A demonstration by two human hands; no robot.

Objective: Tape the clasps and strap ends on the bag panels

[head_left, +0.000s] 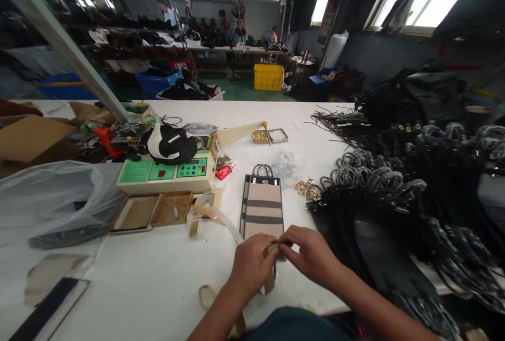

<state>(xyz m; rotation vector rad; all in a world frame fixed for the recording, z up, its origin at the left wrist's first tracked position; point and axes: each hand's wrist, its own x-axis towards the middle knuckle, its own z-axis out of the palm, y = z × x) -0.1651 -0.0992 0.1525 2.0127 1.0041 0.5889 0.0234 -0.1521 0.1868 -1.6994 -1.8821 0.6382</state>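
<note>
A small handbag (263,193) with beige and dark bands and black handles lies flat on the white table in front of me. Over its lower end my left hand (255,261) is closed around a translucent tan tape strip (221,217), which runs in from the left and shows again below the fingers. My right hand (307,251) pinches at the left fingertips; whatever sits between its thumb and finger is too small to make out. Beyond the bag's right edge lies a pile of small gold metal fittings (307,189).
A control machine (168,172) with green panels stands at left, with shallow cardboard trays (171,209) and a tape roll (205,201) before it. Black bag parts with wrapped handles (366,178) crowd the right. A divided box (270,136) of gold pieces sits farther back.
</note>
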